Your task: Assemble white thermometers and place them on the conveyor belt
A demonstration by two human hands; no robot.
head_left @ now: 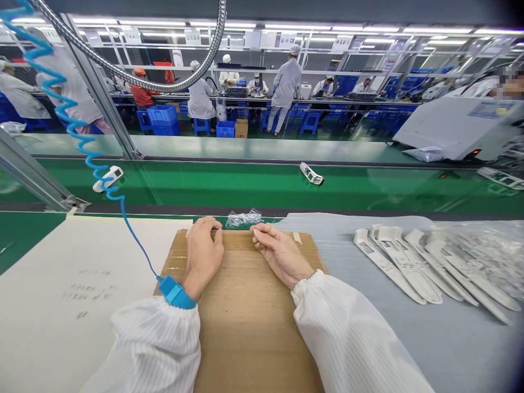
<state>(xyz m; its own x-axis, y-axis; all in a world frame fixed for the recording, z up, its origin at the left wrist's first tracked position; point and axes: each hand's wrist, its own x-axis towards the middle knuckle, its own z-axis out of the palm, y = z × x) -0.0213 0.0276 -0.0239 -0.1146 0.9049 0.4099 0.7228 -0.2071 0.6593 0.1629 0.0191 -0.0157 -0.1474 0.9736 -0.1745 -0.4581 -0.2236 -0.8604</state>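
A sheet of brown cardboard lies in front of me under both hands. My left hand is at its far left edge, fingers loosely curled and the thumb a little apart, with nothing visible in it. A blue wrist strap with a coiled cord is round that wrist. My right hand is over the far part of the cardboard, thumb and forefinger pinched together. Whatever is between those fingertips, if anything, is too small to make out. Just beyond the hands sits a small clear plastic bag.
Several white plastic housings lie at right beside a clear bag of parts. White paper covers the left side. A green conveyor belt carries a white casing. The blue coiled cord hangs at left. People work behind.
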